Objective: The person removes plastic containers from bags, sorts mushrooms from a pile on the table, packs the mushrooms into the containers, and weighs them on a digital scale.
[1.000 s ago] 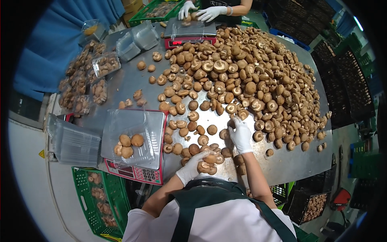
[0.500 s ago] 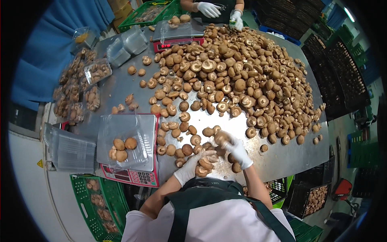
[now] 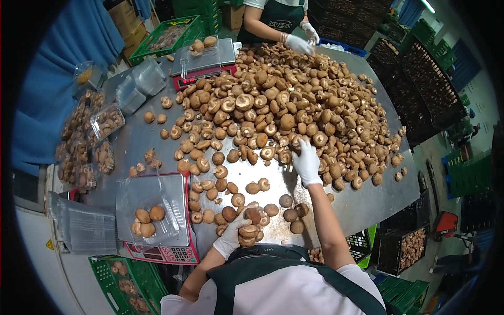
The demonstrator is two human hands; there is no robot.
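Brown shiitake mushrooms (image 3: 315, 100) lie in a large heap on the metal table. In a white glove, my left hand (image 3: 229, 239) is closed around several mushrooms (image 3: 249, 232) just in front of my apron. My right hand (image 3: 306, 165), also gloved, reaches forward to the near edge of the heap, its fingers curled on a mushroom (image 3: 297, 142) there; the glove partly hides the grip. Between my arms a few loose mushrooms (image 3: 296, 227) rest on the table. To my left, a red-edged scale (image 3: 178, 210) bears a clear plastic tray with several mushrooms (image 3: 148, 221).
Stacked clear trays (image 3: 86, 226) stand left of the scale, with filled packs (image 3: 107, 121) beyond. A second scale (image 3: 210, 55) sits at the far side. Across the table, a co-worker's gloved hands (image 3: 302, 42) are at the heap. Green crates (image 3: 126, 283) stand below the table's left edge.
My right hand has moved forward from beside my left hand to the heap's edge. My left hand keeps its mushrooms, now with a cap facing up. The view has shifted, showing more of the co-worker.
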